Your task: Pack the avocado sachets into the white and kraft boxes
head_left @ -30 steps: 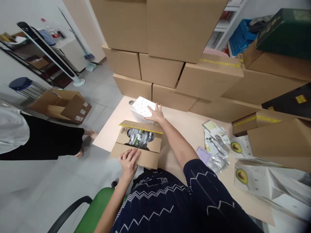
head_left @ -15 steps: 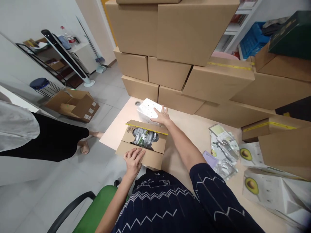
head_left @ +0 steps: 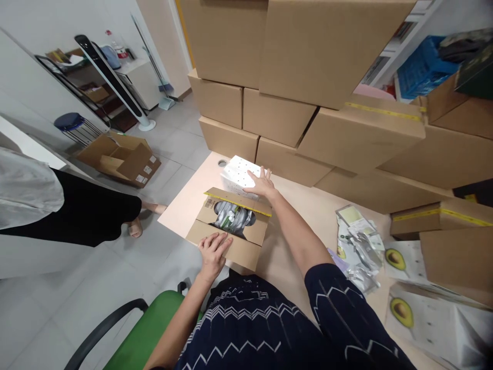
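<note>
An open brown cardboard box (head_left: pixel 246 248) sits at the near left corner of the table, with silvery packets (head_left: pixel 233 218) showing between its flaps. My left hand (head_left: pixel 213 252) rests flat on the box's near flap. My right hand (head_left: pixel 261 184) reaches past the box and lies with spread fingers on a white speckled box (head_left: pixel 239 172) just behind it. Whether the right hand grips the white box or only touches it is unclear.
Stacked brown cartons (head_left: pixel 292 77) wall in the back and right of the pale wooden table (head_left: pixel 185 200). Loose foil packets (head_left: pixel 356 241) and avocado-printed white boxes (head_left: pixel 427 303) lie at right. Another person (head_left: pixel 57 210) stands at left. A green chair (head_left: pixel 150 334) is below me.
The view has shifted slightly right and closer. Both hands stay where they were, left on the box flap and right on the white box.
</note>
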The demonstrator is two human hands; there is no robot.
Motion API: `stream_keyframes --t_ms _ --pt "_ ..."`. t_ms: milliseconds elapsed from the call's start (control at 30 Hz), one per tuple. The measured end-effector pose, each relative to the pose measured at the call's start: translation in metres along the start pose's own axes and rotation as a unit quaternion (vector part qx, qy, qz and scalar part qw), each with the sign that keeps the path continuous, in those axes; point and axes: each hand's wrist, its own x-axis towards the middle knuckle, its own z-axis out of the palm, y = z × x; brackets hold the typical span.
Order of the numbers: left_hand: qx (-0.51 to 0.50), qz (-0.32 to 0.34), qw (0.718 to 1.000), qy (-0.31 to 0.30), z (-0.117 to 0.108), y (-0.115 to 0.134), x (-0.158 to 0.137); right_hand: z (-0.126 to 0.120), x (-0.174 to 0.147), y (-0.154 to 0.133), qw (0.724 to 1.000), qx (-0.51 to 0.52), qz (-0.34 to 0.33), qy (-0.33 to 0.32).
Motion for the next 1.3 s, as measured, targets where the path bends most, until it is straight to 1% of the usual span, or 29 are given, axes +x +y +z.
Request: stream_keyframes --t_ms 300,533,633,700,767,833,900,967,1000,1067,1100,1133,1167,1233,1300 --pt "-0.019 -0.017 1.000 -0.003 0.011 -0.003 0.005 -0.009 0.019 -0.002 1.000 0.007 -0.009 -0.008" --pt "-0.030 -0.044 0.997 -0.049 0.014 -0.004 0.006 -0.014 0.042 -0.005 1.000 -0.023 -0.018 0.002" --pt "-0.041 -0.064 0.993 -0.090 0.013 -0.005 0.009 -0.013 0.054 -0.007 0.999 -0.029 -0.026 0.014" --pt "-0.054 -0.069 0.989 -0.122 0.009 -0.006 0.010 -0.012 0.061 -0.010 0.999 -0.033 -0.025 0.023" --pt "-0.078 -0.053 0.984 -0.152 0.000 -0.007 0.012 -0.013 0.068 -0.014 0.999 -0.037 -0.017 0.036" --pt "-0.115 -0.026 0.977 -0.177 -0.013 -0.008 0.015 -0.016 0.072 -0.016 0.998 -0.039 -0.010 0.046" --pt "-0.152 -0.015 0.969 -0.193 -0.027 -0.011 0.022 -0.022 0.066 -0.015 0.998 -0.031 -0.015 0.051" --pt "-0.161 -0.048 0.968 -0.188 -0.039 -0.016 0.035 -0.030 0.044 -0.010 0.997 -0.001 -0.025 0.078" --pt "-0.144 -0.078 0.970 -0.181 -0.043 -0.020 0.045 -0.033 0.026 -0.007 0.994 0.022 -0.029 0.106" --pt "-0.066 -0.153 0.970 -0.178 -0.046 -0.029 0.069 -0.032 -0.027 -0.002 0.980 0.077 -0.037 0.177" --pt "-0.012 -0.186 0.963 -0.194 -0.045 -0.034 0.083 -0.027 -0.058 -0.001 0.971 0.103 -0.048 0.208" --pt "0.035 -0.215 0.950 -0.222 -0.042 -0.039 0.098 -0.018 -0.090 -0.001 0.964 0.123 -0.063 0.228" --pt "0.060 -0.241 0.934 -0.256 -0.039 -0.042 0.113 -0.006 -0.120 -0.004 0.962 0.131 -0.085 0.224" --pt "0.068 -0.265 0.906 -0.323 -0.030 -0.047 0.138 0.023 -0.167 -0.012 0.968 0.106 -0.155 0.165" --pt "0.077 -0.260 0.891 -0.365 -0.022 -0.049 0.154 0.047 -0.191 -0.019 0.976 0.064 -0.169 0.118"
